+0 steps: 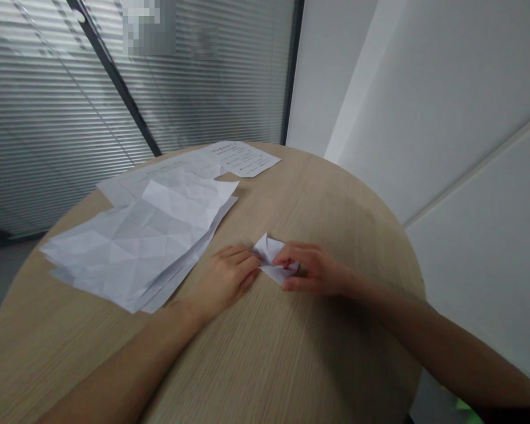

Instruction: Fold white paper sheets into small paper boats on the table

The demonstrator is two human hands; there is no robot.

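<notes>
A small folded piece of white paper [268, 249] lies on the wooden table between my hands, with one pointed flap standing up at its far side. My left hand [233, 272] rests on the tabletop, its fingers together and their tips at the paper's left corner. From the right, my right hand [311, 268] reaches over the paper, fingers bent and the thumb at its near edge, closed on the right part of it. That part is mostly hidden under the fingers.
A stack of creased white sheets [136, 241] lies to the left on the round table [344, 218]. Behind it are printed sheets [247, 158] near the far rim. Beyond the table stand window blinds [229, 88] and a white wall [459, 88].
</notes>
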